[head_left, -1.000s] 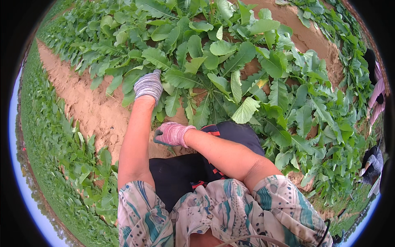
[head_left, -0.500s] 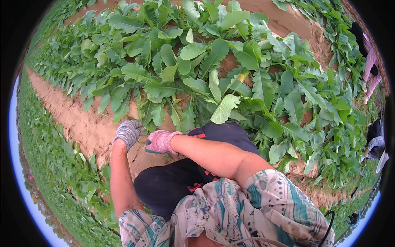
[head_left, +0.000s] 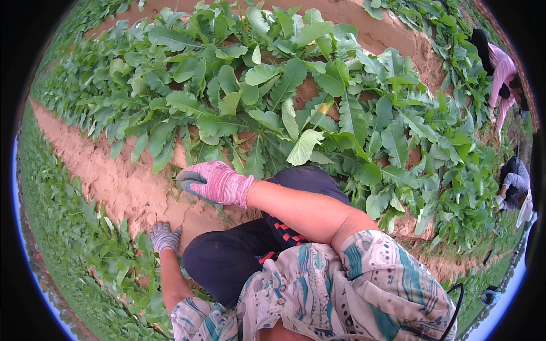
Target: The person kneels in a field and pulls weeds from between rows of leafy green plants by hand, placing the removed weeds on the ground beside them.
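Nearest us, our left hand (head_left: pixel 164 236), in a grey glove, rests spread and flat on the bare sandy soil (head_left: pixel 114 182), gripping nothing. Beyond it, our right hand (head_left: pixel 216 182), in a pink glove, is partly curled about thin green stems (head_left: pixel 187 196) beside the furrow. Farther off stands a row of broad-leaved plants (head_left: pixel 296 108).

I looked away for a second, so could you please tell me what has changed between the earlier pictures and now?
The left hand came away from the leafy plants, dropped back toward the person and now rests on the bare soil path beside the knee. The right hand stayed low in front of the dark trousers, at the edge of the leaves. The plant rows look unchanged.
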Motion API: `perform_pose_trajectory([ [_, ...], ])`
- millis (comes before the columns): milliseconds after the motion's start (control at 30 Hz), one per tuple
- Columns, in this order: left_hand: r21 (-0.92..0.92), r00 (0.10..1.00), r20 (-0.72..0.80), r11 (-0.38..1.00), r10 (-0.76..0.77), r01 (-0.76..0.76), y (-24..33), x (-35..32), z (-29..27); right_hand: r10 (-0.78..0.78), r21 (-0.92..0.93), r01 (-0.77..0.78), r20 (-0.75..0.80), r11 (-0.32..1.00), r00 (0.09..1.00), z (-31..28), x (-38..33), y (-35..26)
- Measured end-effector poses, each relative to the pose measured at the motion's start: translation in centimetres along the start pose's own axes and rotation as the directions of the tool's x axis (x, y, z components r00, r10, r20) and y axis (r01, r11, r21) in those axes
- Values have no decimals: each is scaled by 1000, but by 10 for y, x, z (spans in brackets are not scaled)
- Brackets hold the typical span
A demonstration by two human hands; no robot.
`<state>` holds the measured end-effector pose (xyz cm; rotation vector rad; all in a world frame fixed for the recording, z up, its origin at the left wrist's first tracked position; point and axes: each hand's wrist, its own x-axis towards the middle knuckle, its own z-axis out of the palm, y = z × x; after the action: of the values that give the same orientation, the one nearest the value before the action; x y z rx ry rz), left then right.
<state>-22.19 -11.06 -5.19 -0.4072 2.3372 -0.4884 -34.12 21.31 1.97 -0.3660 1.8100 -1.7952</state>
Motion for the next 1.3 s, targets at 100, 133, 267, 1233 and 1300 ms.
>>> perform_pose_trajectory([
  [100, -29, 986, -151, 997, 73, -78, -1, -1, 31, -319, -130, 295, -245, 947, 916, -43, 6, -39],
  [133, -74, 979, -195, 995, 51, -67, -2, -1, 38, -408, -216, 358, -270, 908, 872, -67, 13, -51],
  [267, -199, 929, -366, 980, -57, -18, -7, 0, 51, -263, -827, -121, -309, 550, 914, -149, 65, -82],
  [1233, -372, 904, -425, 920, -47, -127, -29, -20, 64, -167, -644, 158, 47, 748, 985, -95, 157, -81],
  [1300, -355, 913, -405, 929, -49, -107, -28, -20, 63, -45, -830, -101, -149, 548, 988, -88, 212, -68],
])
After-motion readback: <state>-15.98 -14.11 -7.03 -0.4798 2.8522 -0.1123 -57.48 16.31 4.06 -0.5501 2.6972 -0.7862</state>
